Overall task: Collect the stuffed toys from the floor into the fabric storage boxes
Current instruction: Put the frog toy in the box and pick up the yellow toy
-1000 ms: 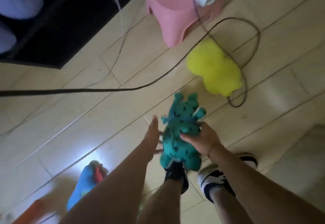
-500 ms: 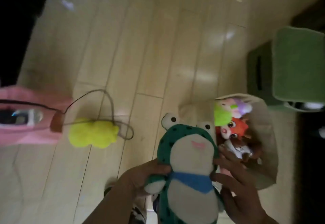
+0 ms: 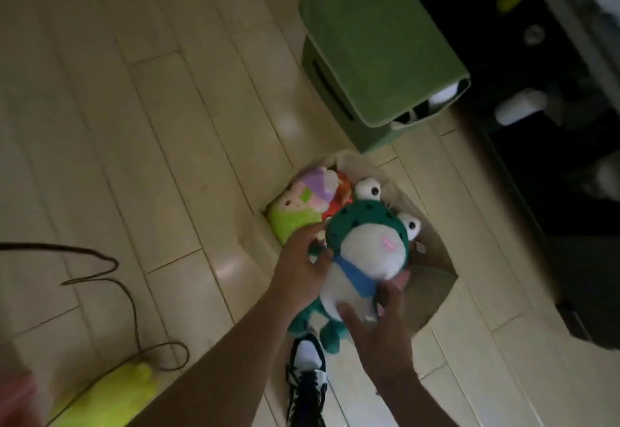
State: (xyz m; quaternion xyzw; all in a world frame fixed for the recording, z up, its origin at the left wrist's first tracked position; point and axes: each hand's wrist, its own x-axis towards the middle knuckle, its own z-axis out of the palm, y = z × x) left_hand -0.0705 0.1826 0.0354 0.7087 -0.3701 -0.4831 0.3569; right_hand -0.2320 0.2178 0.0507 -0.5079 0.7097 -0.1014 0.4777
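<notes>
A green frog toy [image 3: 365,252] with a white belly and blue scarf is held over the open beige fabric box [image 3: 432,279]. My left hand [image 3: 300,272] grips its left side and my right hand [image 3: 382,329] grips its belly from below. Inside the box lie a lime-green and purple toy [image 3: 302,205] and an orange toy [image 3: 340,196]. A yellow stuffed toy [image 3: 114,396] lies on the floor at the lower left.
A green fabric box [image 3: 372,40] with its lid down stands behind the beige one. Dark furniture fills the right side. A black cable [image 3: 131,305] loops over the wooden floor at the left. My shoe [image 3: 307,383] is below the frog.
I picked the frog off the floor, turned to the right and brought it over the beige box. The yellow toy now lies far left.
</notes>
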